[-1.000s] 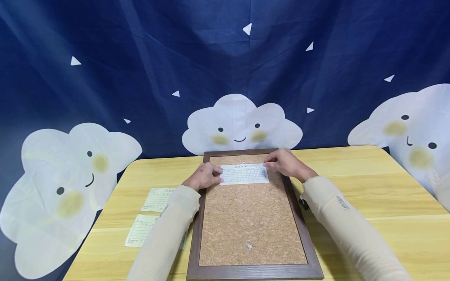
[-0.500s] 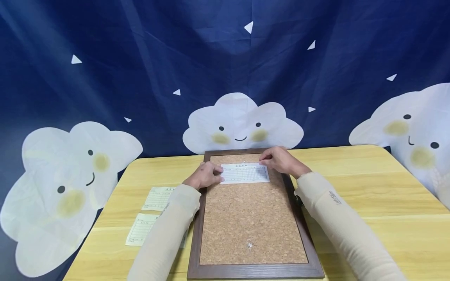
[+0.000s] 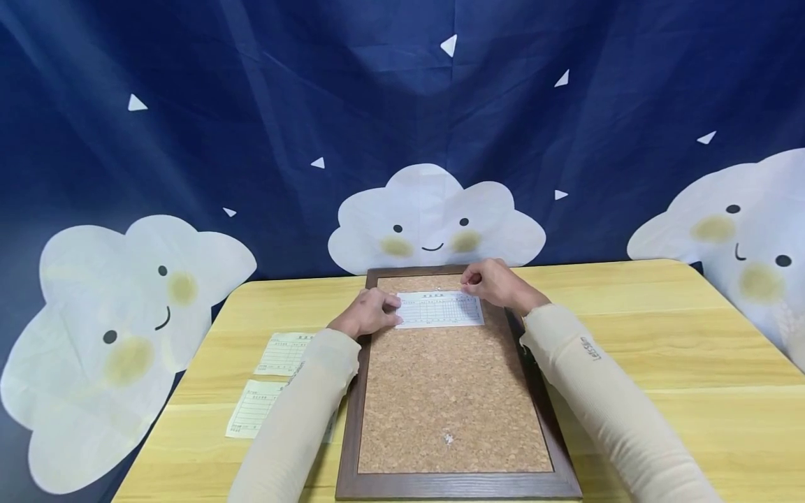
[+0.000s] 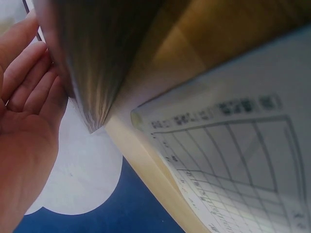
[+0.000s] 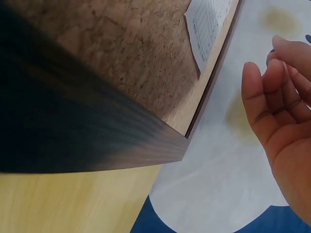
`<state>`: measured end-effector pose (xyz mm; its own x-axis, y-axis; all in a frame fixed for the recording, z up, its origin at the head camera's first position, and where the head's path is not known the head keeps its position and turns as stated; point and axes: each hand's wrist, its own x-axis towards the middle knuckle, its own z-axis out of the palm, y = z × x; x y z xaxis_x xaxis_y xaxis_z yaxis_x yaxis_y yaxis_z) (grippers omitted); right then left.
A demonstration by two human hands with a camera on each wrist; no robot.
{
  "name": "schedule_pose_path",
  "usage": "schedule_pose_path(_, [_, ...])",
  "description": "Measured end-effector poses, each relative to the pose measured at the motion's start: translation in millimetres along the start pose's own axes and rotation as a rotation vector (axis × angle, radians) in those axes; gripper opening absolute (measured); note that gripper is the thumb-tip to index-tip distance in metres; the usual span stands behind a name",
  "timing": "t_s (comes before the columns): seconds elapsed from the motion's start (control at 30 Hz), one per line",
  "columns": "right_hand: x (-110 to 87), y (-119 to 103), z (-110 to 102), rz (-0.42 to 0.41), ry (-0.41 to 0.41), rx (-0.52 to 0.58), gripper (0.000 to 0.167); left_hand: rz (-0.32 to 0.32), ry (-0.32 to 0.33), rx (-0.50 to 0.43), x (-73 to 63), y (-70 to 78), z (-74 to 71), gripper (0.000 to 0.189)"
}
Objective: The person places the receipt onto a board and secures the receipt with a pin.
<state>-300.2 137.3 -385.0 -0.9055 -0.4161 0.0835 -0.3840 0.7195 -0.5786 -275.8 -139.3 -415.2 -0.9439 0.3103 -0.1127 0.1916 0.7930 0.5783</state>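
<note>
A printed white slip [image 3: 439, 310] lies across the top of a cork board [image 3: 453, 391] in a dark brown frame [image 3: 459, 485]. My left hand [image 3: 366, 313] rests at the slip's left end, its fingertips on the paper. In the left wrist view the left hand [image 4: 29, 111] shows beside the frame's side, fingers fairly straight. My right hand [image 3: 502, 283] is over the slip's upper right corner, thumb and fingertips together in a pinch. Whatever sits between them is too small to make out. The right wrist view shows the right hand [image 5: 284, 111] with its other fingers curled.
Two pale green printed slips [image 3: 283, 355] lie left of the board, partly under the left sleeve [image 3: 295, 419]. A small shiny whitish cluster [image 3: 448, 439] sits low on the cork. The wooden table [image 3: 679, 363] ends at a blue cloud-print curtain [image 3: 283, 140].
My right hand has shifted left from the slip's right edge to just above its upper right corner. My left hand keeps its place on the slip.
</note>
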Motion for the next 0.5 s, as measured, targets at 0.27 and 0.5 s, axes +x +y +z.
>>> schedule_pose_path(0.27, [2.1, -2.0, 0.2, -0.004, -0.013, -0.033, 0.015, -0.010, -0.003, -0.002, 0.7, -0.4, 0.1, 0.039])
schedule_pose_path(0.5, [4.1, -3.2, 1.5, -0.011, -0.029, -0.058, 0.020, -0.008, -0.003, 0.000, 0.5, -0.2, -0.3, 0.039])
